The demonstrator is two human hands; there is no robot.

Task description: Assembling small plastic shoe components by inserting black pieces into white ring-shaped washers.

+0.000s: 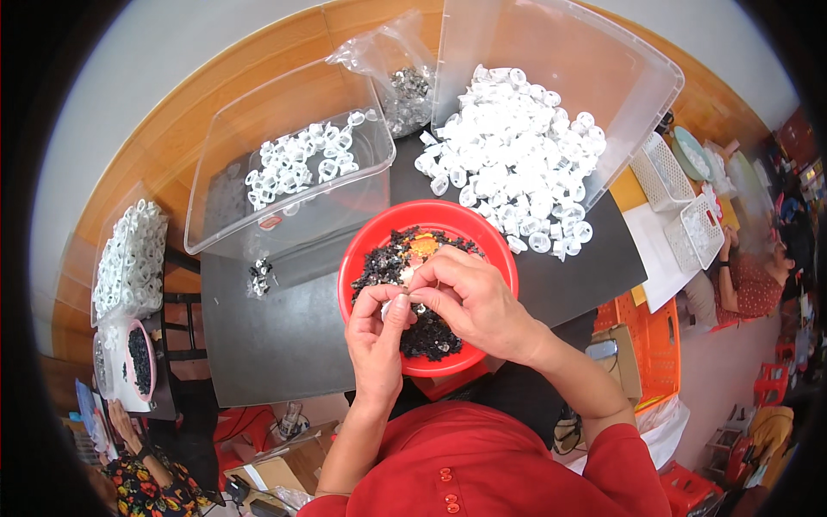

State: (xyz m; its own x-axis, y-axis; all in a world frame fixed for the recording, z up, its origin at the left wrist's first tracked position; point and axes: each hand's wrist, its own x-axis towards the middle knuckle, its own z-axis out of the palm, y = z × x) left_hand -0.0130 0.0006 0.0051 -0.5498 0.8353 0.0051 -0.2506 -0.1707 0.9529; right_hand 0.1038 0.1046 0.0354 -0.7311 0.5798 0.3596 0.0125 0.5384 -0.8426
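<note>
My left hand (379, 332) and my right hand (465, 302) meet over a red round basin (508, 258), fingertips pinched together. Between the left thumb and fingers a bit of a small white plastic part (385, 308) shows, mostly hidden by the fingers. The right thumb and index finger are closed at the same spot; anything between them is too small to make out. Many small black pieces (431, 343) fill the basin, with a few pale and yellowish bits among them.
A heap of white plastic ring-shaped parts (517, 155) spills from a tipped clear bin (633, 65). A clear tub (207, 207) holds more; beside it stands a plastic bag (405, 95) of small parts. Small loose parts (260, 277) lie on the dark table (293, 345). Other people sit at both sides.
</note>
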